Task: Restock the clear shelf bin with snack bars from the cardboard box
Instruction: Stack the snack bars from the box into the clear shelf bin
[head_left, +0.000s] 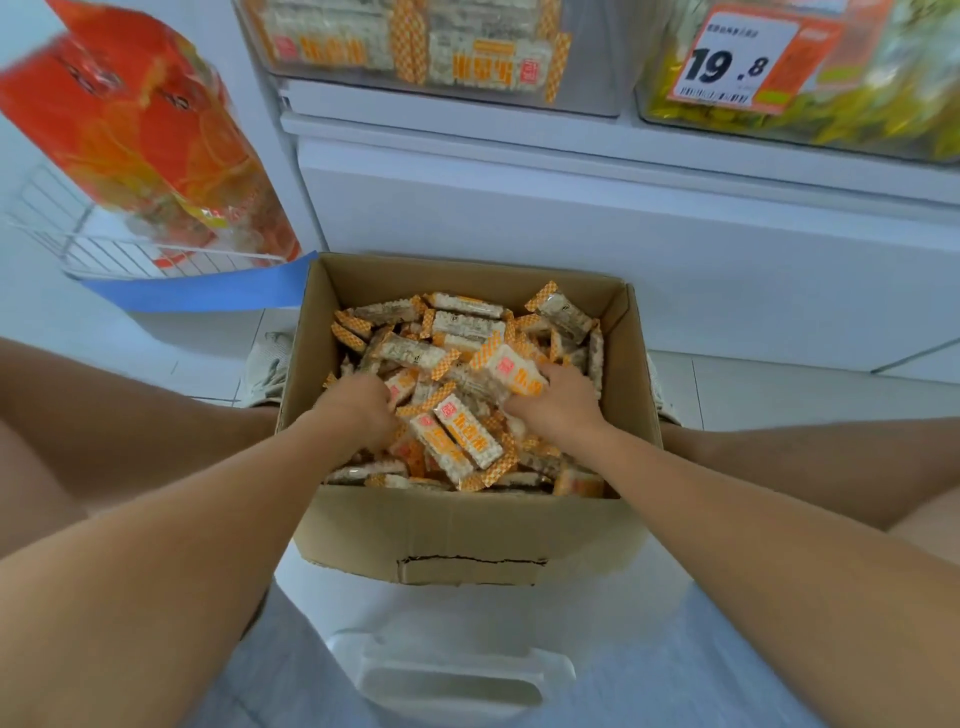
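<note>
While the clear shelf bin (447, 57) at the shelf's front edge already shows a few bars behind its wall, the cardboard box (467, 535) on the floor below is heaped, so I judge restocking far from finished. Both hands dig into the snack bars (457, 436): the left hand (358, 410) curls around some near the box's left wall, and the right hand (556, 400) grips others toward its right wall. The neighbouring bin's price tag (743, 57) reads 19.8; wrapper print is illegible.
</note>
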